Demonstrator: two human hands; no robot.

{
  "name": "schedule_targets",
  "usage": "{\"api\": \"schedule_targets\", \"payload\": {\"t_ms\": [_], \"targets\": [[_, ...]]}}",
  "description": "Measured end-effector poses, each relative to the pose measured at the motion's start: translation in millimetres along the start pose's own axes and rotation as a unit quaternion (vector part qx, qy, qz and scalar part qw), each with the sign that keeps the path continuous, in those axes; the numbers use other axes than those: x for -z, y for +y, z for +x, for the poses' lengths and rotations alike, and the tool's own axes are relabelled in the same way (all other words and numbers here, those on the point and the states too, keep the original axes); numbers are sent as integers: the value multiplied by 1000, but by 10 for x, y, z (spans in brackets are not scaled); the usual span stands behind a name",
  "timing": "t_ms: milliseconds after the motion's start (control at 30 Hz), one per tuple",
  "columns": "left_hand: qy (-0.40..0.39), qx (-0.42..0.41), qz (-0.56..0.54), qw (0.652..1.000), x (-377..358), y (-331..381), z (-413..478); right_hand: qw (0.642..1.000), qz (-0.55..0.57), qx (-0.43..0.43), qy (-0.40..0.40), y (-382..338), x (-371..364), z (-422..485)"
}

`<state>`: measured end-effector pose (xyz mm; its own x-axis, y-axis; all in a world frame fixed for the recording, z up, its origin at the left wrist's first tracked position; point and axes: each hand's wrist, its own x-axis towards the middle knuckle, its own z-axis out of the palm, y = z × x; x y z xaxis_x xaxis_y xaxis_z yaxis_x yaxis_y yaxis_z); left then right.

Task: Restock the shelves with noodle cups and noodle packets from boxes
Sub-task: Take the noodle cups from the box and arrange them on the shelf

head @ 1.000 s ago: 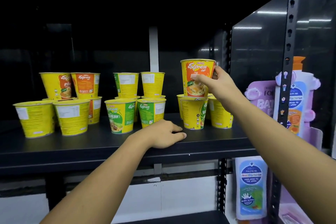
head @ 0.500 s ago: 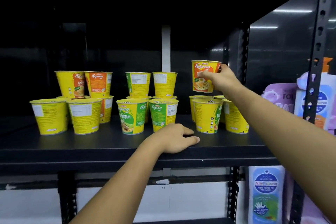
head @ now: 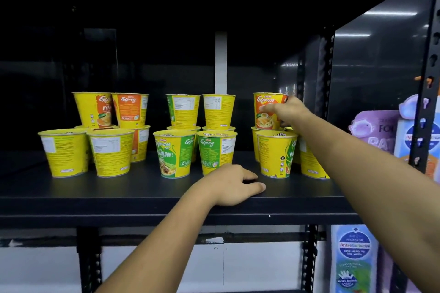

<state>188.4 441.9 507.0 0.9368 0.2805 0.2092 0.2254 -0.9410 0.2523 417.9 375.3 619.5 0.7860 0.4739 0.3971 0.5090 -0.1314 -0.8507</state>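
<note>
The black shelf (head: 119, 200) carried three clusters of yellow noodle cups, each two tiers high: a left cluster (head: 110, 152), a middle cluster (head: 175, 153) and a right cluster (head: 276, 153). A white strip (head: 220, 62) ran up the dark back wall behind the middle cluster. A perforated black post (head: 427, 102) stood at the right, with purple and blue bottles (head: 353, 257) beside and below it. The right forearm crossed in front of the rightmost front cup and hid part of it. The orange cup (head: 265, 114) was on the upper tier of the right cluster, its base level with the lids beneath; whether it rested on them could not be told. It stood upright, long axis vertical, wide mouth up, printed face towards the camera. The right hand (head: 290, 112) held it from the right, the grip clamped on the cup wall with one digit across the printed face. The left hand (head: 232, 184) rested palm down at the shelf's front edge, just in front of the middle cluster, fingers loosely curled and holding nothing.
</note>
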Motion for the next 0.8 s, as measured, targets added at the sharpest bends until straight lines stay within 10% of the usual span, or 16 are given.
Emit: {"api": "schedule_targets", "payload": {"t_ms": [800], "targets": [[6,1,-9,1000,-20,-38,19,991,-127,32,-35,0,81,-71]]}}
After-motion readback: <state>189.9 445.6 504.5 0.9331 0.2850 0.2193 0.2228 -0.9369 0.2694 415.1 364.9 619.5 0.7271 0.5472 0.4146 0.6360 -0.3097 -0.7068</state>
